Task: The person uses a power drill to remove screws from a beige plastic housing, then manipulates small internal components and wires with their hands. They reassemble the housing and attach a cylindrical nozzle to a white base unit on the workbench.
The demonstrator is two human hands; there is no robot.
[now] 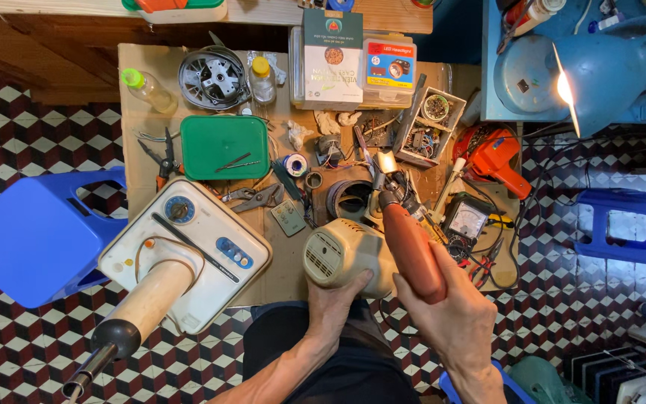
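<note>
Both forearms reach up from the lap over a cardboard-covered bench. The left hand cups the near end of a cream motor housing. The right hand grips a red-handled tool, its long axis slanting away and left, tip over the housing's far end.

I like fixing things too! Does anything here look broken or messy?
Yes. The fan base lies tipped on the cardboard, its pole pointing out. The left hand steadies a cream motor housing, taken off; the right hand holds a red tool.
</note>
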